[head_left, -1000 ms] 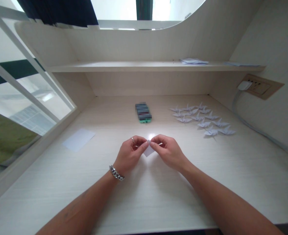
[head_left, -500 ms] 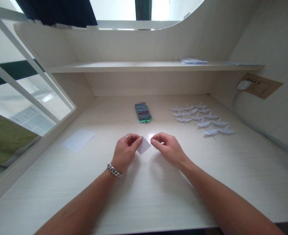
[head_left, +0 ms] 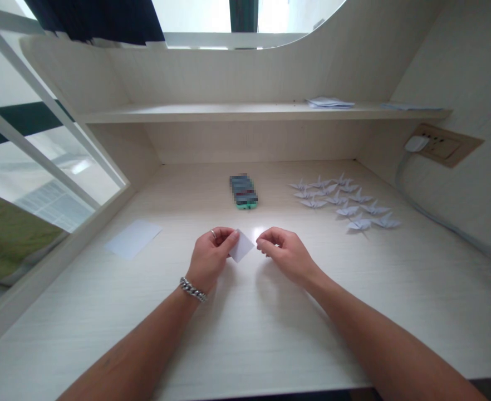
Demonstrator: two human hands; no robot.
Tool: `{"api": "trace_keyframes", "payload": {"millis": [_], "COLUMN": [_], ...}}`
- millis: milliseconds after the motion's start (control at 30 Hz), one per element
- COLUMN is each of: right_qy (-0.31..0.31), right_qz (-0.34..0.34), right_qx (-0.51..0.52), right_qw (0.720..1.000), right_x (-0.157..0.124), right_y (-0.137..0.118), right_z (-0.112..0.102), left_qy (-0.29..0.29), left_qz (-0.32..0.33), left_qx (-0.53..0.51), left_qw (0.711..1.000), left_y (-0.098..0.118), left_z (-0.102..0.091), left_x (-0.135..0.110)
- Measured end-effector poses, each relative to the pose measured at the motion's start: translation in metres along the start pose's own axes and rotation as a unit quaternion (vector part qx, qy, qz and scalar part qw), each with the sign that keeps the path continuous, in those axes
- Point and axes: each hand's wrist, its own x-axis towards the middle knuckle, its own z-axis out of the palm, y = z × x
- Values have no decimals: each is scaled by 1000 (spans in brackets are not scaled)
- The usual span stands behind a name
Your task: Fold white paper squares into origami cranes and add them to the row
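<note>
- The person's left hand (head_left: pixel 210 253) holds the small white diamond-shaped paper piece (head_left: pixel 242 246) by its upper-left side, pinched betw. thumb and fingers; the paper is over the middle of the pale wood-grain desk (head_left: pixel 237 345).
- The person's right hand (head_left: pixel 286 252) is just beside the paper's right corner, w/ fingers curled and tips narrow; one cannot tell if these tips meet or hold smth.
- Main risk, as it seems: only one hand supports the paper, so it may turn or slip if the left pinch becomes loose.
- If the right fingertips press the free corner not straight, the corner may bend, or a crease may come crooked, b/c thin paper prob. gives way easily.
- Too strong a pinch could leave unwanted marks, esp. near the edge.
- The white folded paper cranes (head_left: pixel 348 211) lie to the right, well apart from the hands; a wide sweep of the right forearm could poss. knock the nearest ones.
- The flat white paper sheet (head_left: pixel 133 239) lies at left, unweighted; moving air might shift it.
</note>
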Motion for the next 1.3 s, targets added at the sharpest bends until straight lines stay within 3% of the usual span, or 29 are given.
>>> {"api": "trace_keyframes", "payload": {"millis": [133, 267, 467, 633, 800, 933, 1100, 1300], "right_qy": [-24, 9, -64, -36, -43, -54, -36, -123], "right_qz": [-5, 19, 46, 23, 66, 91, 144, 191], "right_qx": [37, 104, 92, 150, 181, 212, 299, 429], "right_qw": [999, 994, 993, 988, 980, 972, 943, 874], "right_x": [-1, 2, 5, 5, 5, 4, 3, -1], "right_y": [0, 4, 8, 8, 8, 6, 1, -3], "right_z": [2, 1, 0, 0, 1, 2, 0, 2], "left_qy": [-78, -125, -65, -84, -48, -61, -109, -146], "left_qz": [6, -27, -1, 19, 23, 24, 23, 56], "left_qx": [41, 34, 26, 56, 1, -9, -66, -54], "left_qw": [996, 991, 998, 995, 999, 998, 992, 986], "left_y": [-1, 0, 5, 8, 7, 6, 6, 7], "left_z": [4, 3, 0, 1, -1, -2, 1, 5], "left_x": [-5, -7, -5, -7, -7, -7, -11, -15]}}
